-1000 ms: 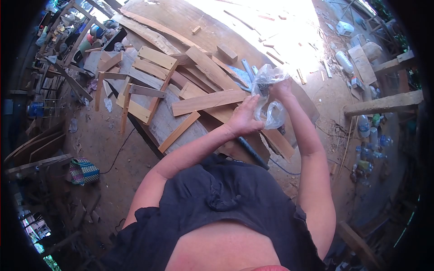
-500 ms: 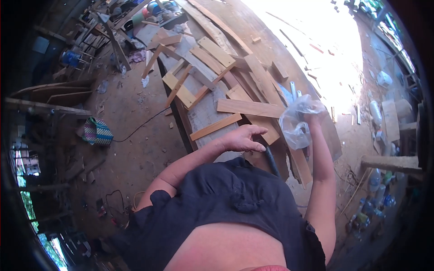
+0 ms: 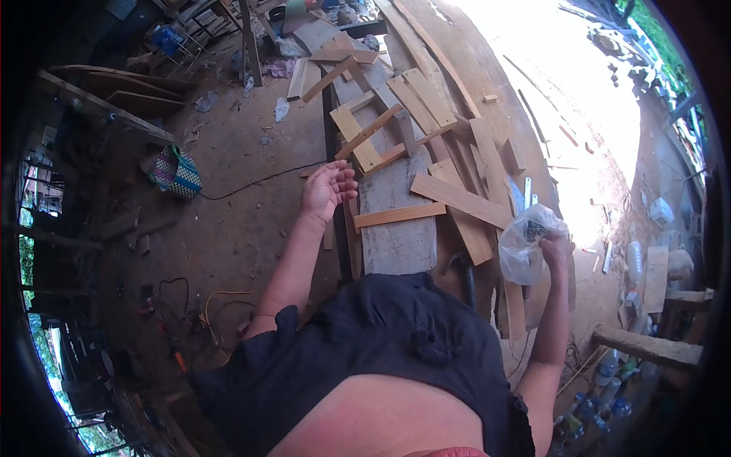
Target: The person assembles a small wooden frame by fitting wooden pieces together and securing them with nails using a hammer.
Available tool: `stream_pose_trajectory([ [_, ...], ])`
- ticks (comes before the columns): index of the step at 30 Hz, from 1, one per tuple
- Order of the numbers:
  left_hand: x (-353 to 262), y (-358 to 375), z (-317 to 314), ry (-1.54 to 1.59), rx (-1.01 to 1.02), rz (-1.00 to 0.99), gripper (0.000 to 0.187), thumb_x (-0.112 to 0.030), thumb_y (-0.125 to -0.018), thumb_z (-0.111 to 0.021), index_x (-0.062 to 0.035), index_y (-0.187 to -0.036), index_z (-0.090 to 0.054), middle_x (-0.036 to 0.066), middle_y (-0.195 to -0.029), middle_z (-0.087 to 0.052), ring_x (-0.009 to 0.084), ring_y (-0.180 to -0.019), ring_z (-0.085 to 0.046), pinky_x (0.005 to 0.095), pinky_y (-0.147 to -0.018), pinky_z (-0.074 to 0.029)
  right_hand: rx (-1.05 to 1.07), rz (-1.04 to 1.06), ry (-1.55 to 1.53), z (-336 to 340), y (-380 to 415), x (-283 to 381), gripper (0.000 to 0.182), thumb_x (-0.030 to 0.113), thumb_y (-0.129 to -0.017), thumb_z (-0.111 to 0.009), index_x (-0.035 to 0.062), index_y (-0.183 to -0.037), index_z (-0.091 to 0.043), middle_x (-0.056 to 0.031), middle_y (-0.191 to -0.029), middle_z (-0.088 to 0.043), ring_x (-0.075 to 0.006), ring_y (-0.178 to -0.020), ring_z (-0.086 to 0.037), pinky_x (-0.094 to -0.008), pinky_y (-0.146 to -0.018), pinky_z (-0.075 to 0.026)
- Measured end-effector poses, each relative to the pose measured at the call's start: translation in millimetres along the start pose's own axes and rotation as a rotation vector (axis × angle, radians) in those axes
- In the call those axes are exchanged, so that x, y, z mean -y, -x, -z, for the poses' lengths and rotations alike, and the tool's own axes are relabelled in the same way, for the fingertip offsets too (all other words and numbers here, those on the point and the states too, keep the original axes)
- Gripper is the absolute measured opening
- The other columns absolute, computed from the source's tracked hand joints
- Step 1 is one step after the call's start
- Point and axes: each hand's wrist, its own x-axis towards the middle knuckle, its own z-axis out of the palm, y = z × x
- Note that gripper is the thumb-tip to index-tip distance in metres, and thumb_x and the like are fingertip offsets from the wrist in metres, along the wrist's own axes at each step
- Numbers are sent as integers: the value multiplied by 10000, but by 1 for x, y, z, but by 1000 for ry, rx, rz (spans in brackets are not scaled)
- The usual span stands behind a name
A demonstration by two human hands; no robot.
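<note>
My right hand [image 3: 560, 250] grips a clear plastic bag [image 3: 521, 247] at its upper right side, with small dark pieces inside that I cannot make out. The bag hangs over the right part of the wooden bench. My left hand [image 3: 329, 192] is raised near the bench's left edge, palm showing, fingers loosely bent and apart, with nothing in it. Just beyond it lies a frame of joined wood strips [image 3: 367, 142]. A short wood strip [image 3: 400, 215] lies across the grey board [image 3: 396, 247] to its right, and a wider plank [image 3: 461, 199] slants towards the bag.
Joined yellowish slats [image 3: 421, 99] and loose boards cover the far part of the bench. A dark pipe-like handle [image 3: 469, 286] is near my body. On the floor at left are a woven basket [image 3: 177, 171], a black cord [image 3: 259, 181] and an orange cable [image 3: 209, 305]. Plastic bottles [image 3: 601, 404] lie at lower right.
My left hand has swung left from above the bench's near middle to its left edge, turning palm up. My right hand still holds the bag, now slightly lower. The camera view has turned.
</note>
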Motion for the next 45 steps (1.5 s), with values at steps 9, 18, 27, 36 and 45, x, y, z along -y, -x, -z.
stream_pose_trajectory([
  [9, -25, -10, -8, 59, 56, -26, 237, -164, -856, -541, 6, -1022, -544, 113, -847, -627, 215, -739, -640, 353, -647, -553, 15, 237, -607, 47, 62, 18, 63, 39, -692, -559, -14, -724, -570, -50, -633, -552, -128, -625, -530, -270, -601, -427],
  [18, -39, -19, -18, -182, 123, -86, 117, -170, -872, -569, -56, -851, -553, 56, -709, -612, 160, -602, -636, 283, -511, -547, -78, 293, -761, 64, 121, 102, 66, 9, -736, -586, -13, -737, -524, -14, -658, -530, -84, -633, -494, -249, -610, -420],
  [27, -64, -29, -10, -441, 251, 114, 286, -318, -891, -546, -41, -937, -601, 14, -645, -592, 131, -570, -630, 258, -470, -530, 361, 295, -1113, -12, 125, 176, 67, 53, -763, -613, 31, -762, -550, -18, -685, -579, -71, -630, -554, -220, -548, -429],
  [36, -68, -50, -10, -754, 314, 36, 378, -422, -857, -579, -48, -836, -627, 1, -616, -568, 92, -526, -590, 213, -447, -488, 401, -177, -1208, -75, 91, 216, 104, 117, -777, -625, 53, -843, -577, -57, -705, -598, -130, -591, -570, -239, -531, -465],
  [45, -81, -62, -28, -804, 470, 59, 381, -387, -871, -566, -20, -793, -637, 8, -575, -541, 90, -469, -569, 201, -415, -442, 295, -185, -1408, -106, 61, 229, 54, 49, -765, -609, 28, -794, -569, -41, -645, -561, -106, -533, -527, -210, -457, -419],
])
